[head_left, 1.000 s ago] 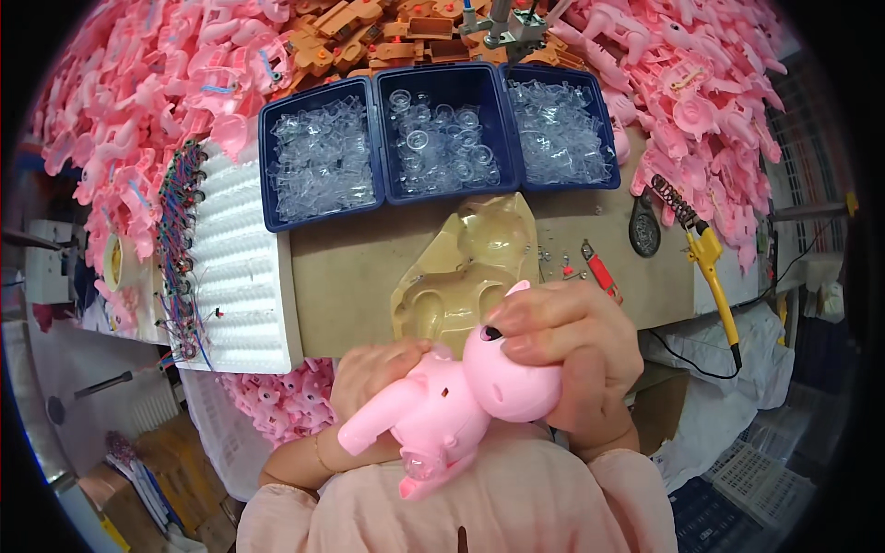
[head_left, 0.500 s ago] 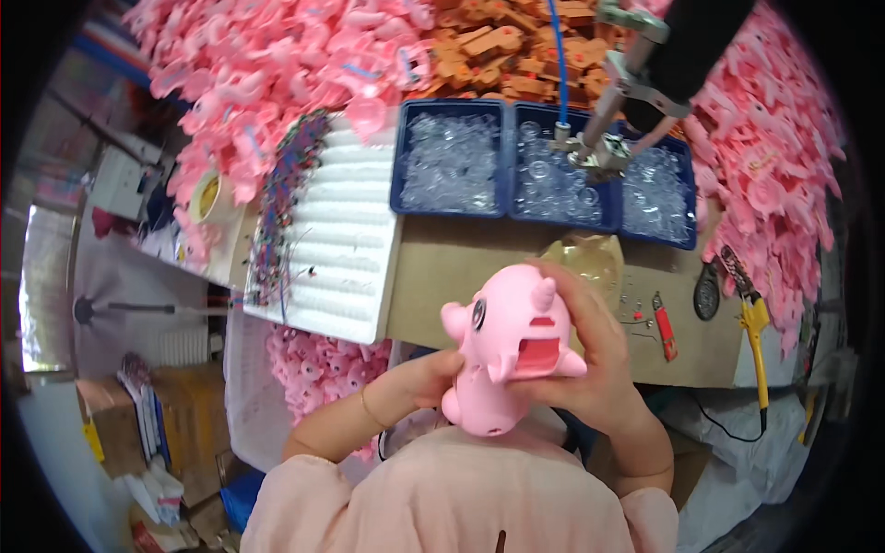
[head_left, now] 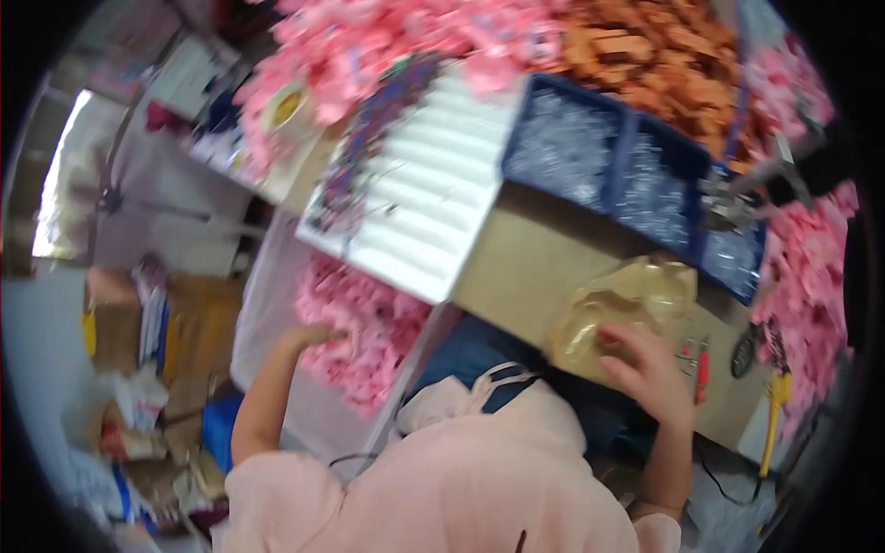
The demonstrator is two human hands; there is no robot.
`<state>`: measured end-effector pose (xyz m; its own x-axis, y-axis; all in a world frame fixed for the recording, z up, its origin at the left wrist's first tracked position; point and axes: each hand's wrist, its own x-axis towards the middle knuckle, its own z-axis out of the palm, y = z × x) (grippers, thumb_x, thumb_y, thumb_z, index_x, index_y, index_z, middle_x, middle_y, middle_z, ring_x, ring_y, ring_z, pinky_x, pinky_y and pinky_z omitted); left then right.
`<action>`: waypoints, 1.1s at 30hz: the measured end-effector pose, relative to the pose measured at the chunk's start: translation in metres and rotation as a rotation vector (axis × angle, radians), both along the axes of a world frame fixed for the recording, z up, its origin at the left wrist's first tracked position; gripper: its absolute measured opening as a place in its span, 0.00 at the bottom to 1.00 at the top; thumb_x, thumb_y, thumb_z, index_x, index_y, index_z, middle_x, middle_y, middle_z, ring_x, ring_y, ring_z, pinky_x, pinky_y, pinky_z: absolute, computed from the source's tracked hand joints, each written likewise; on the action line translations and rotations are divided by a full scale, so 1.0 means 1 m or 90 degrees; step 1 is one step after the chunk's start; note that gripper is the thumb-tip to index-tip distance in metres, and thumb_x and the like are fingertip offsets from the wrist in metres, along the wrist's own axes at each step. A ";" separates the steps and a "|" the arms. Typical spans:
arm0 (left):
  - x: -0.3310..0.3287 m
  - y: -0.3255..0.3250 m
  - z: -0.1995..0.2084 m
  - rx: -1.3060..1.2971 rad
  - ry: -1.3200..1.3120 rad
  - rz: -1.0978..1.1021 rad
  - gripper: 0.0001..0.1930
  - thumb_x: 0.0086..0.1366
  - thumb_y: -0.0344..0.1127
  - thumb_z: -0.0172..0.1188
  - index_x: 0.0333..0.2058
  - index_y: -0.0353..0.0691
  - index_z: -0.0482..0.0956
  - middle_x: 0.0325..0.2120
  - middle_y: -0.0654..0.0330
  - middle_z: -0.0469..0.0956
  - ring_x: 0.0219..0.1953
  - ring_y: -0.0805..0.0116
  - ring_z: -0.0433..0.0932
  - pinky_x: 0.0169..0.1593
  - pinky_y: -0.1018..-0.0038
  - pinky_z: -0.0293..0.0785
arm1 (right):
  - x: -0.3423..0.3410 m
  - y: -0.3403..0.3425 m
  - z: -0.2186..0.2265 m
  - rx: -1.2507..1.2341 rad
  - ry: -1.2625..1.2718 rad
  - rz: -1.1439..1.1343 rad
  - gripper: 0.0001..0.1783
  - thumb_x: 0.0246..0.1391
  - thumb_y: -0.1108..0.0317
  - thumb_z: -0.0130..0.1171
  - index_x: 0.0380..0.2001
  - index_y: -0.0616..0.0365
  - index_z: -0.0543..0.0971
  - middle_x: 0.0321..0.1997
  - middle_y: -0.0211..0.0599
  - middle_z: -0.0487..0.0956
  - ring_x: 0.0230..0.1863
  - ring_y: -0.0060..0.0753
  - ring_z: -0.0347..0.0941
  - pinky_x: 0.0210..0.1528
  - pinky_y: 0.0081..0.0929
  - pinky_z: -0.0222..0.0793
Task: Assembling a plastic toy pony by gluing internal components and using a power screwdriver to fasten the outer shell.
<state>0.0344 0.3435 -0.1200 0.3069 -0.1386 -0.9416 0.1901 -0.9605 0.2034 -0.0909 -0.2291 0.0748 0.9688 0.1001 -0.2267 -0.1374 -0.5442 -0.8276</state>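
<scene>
Over the translucent white bin [head_left: 255, 318] at the left, my left hand [head_left: 321, 335] hangs above or among the pink plastic toys [head_left: 364, 346] heaped inside. Its fingers are smeared by motion and blend with the pink pieces, so what they hold, if anything, does not show. My right hand [head_left: 647, 370] hovers at the front edge of the bench, with loosely bent fingers apart and nothing visible between them. Right beside its fingertips lies a tan, glossy moulded fixture [head_left: 590, 324] with hollows.
A ridged white foam tray [head_left: 419, 194] carries bundled coloured wires [head_left: 369, 138]. Blue bins [head_left: 562, 138] hold clear plastic parts. Pink [head_left: 396, 37] and orange pieces [head_left: 636, 55] are piled behind. Red-handled pliers [head_left: 702, 370], a yellow-handled tool [head_left: 776, 405] and a metal tool arm [head_left: 737, 198] stand to the right.
The pink toy figure held between both hands has left the middle. My left hand has swung left to the bin; my right has drawn away, fingers loosened. The view has turned and shifted left.
</scene>
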 end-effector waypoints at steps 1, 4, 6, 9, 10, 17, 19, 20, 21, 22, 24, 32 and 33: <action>-0.023 0.077 -0.028 0.147 -0.088 0.092 0.34 0.63 0.64 0.41 0.55 0.41 0.69 0.47 0.55 0.74 0.45 0.59 0.73 0.54 0.66 0.65 | 0.005 0.004 0.010 0.019 -0.020 0.041 0.20 0.46 0.70 0.59 0.45 0.64 0.75 0.41 0.42 0.78 0.44 0.38 0.74 0.49 0.29 0.67; 0.012 -0.101 0.045 -0.077 -0.099 -0.456 0.24 0.63 0.55 0.48 0.45 0.40 0.77 0.44 0.51 0.77 0.45 0.56 0.74 0.50 0.63 0.68 | -0.003 -0.021 0.002 0.036 -0.002 -0.072 0.16 0.50 0.68 0.60 0.41 0.64 0.77 0.37 0.39 0.80 0.37 0.30 0.77 0.41 0.25 0.71; 0.027 -0.210 0.153 -0.350 0.064 -0.389 0.15 0.66 0.39 0.52 0.45 0.36 0.76 0.44 0.53 0.77 0.47 0.60 0.75 0.53 0.70 0.68 | 0.000 -0.047 0.008 0.010 -0.059 -0.186 0.13 0.51 0.68 0.59 0.38 0.64 0.78 0.33 0.38 0.81 0.34 0.28 0.77 0.39 0.23 0.71; 0.069 -0.299 0.252 -0.675 0.192 -0.410 0.17 0.65 0.41 0.53 0.45 0.34 0.76 0.44 0.55 0.78 0.47 0.64 0.75 0.54 0.71 0.67 | 0.036 -0.103 0.022 -0.107 -0.183 -0.395 0.11 0.51 0.67 0.58 0.33 0.65 0.79 0.29 0.38 0.80 0.32 0.27 0.77 0.36 0.24 0.70; 0.090 -0.320 0.263 -0.707 0.189 -0.423 0.18 0.65 0.41 0.54 0.45 0.33 0.76 0.43 0.55 0.78 0.47 0.64 0.75 0.53 0.71 0.68 | 0.057 -0.130 0.027 -0.185 -0.214 -0.424 0.12 0.50 0.66 0.57 0.31 0.66 0.79 0.27 0.40 0.80 0.31 0.29 0.77 0.36 0.25 0.70; 0.188 -0.483 0.232 -0.607 -0.490 -0.202 0.16 0.61 0.38 0.57 0.43 0.33 0.77 0.38 0.55 0.79 0.43 0.70 0.76 0.48 0.75 0.70 | 0.121 -0.309 -0.020 -0.692 -0.069 -0.464 0.25 0.56 0.49 0.45 0.36 0.59 0.79 0.33 0.52 0.79 0.33 0.53 0.77 0.35 0.44 0.72; 0.213 -0.506 0.221 -0.546 -0.639 -0.216 0.18 0.58 0.40 0.58 0.44 0.33 0.77 0.39 0.50 0.78 0.44 0.63 0.76 0.48 0.72 0.70 | 0.128 -0.309 -0.011 -0.716 0.012 -0.404 0.23 0.55 0.51 0.48 0.34 0.60 0.79 0.29 0.49 0.80 0.28 0.47 0.78 0.28 0.37 0.72; 0.228 -0.516 0.210 -0.530 -0.729 -0.217 0.19 0.57 0.40 0.59 0.44 0.33 0.76 0.41 0.47 0.77 0.45 0.58 0.76 0.49 0.70 0.71 | 0.138 -0.294 0.011 -0.712 -0.001 -0.391 0.23 0.55 0.51 0.48 0.34 0.60 0.79 0.29 0.49 0.80 0.28 0.47 0.78 0.28 0.37 0.72; 0.245 -0.525 0.199 -0.523 -0.854 -0.234 0.23 0.56 0.41 0.60 0.48 0.34 0.72 0.42 0.46 0.76 0.46 0.53 0.75 0.49 0.66 0.71 | 0.146 -0.270 0.042 -0.532 -0.047 -0.455 0.20 0.54 0.53 0.51 0.32 0.62 0.79 0.26 0.46 0.79 0.24 0.41 0.77 0.25 0.31 0.71; 0.261 -0.537 0.190 -0.523 -0.974 -0.260 0.28 0.55 0.41 0.61 0.52 0.35 0.68 0.44 0.46 0.74 0.47 0.48 0.74 0.49 0.62 0.71 | 0.146 -0.257 0.061 -0.352 -0.082 -0.520 0.18 0.53 0.56 0.53 0.29 0.63 0.79 0.22 0.42 0.78 0.20 0.35 0.75 0.21 0.25 0.69; 0.299 -0.556 0.165 -0.440 -0.998 -0.332 0.31 0.54 0.42 0.61 0.54 0.36 0.65 0.44 0.44 0.73 0.46 0.47 0.74 0.48 0.60 0.72 | 0.150 -0.263 0.067 -0.163 -0.160 -0.562 0.19 0.53 0.56 0.55 0.28 0.64 0.78 0.21 0.39 0.77 0.21 0.29 0.73 0.24 0.26 0.68; 0.263 -0.546 0.154 -0.495 -1.096 -0.253 0.18 0.58 0.39 0.56 0.46 0.42 0.69 0.33 0.49 0.75 0.32 0.48 0.76 0.34 0.58 0.74 | 0.056 -0.087 0.099 -0.134 -0.246 -0.488 0.11 0.49 0.66 0.58 0.22 0.63 0.74 0.16 0.33 0.71 0.19 0.21 0.66 0.23 0.22 0.63; 0.254 -0.542 0.164 -0.558 -1.054 -0.214 0.18 0.58 0.39 0.56 0.47 0.41 0.69 0.33 0.49 0.75 0.33 0.47 0.76 0.35 0.57 0.74 | 0.037 -0.069 0.080 -0.232 -0.240 -0.402 0.10 0.48 0.66 0.59 0.23 0.62 0.74 0.17 0.38 0.71 0.19 0.29 0.69 0.24 0.27 0.65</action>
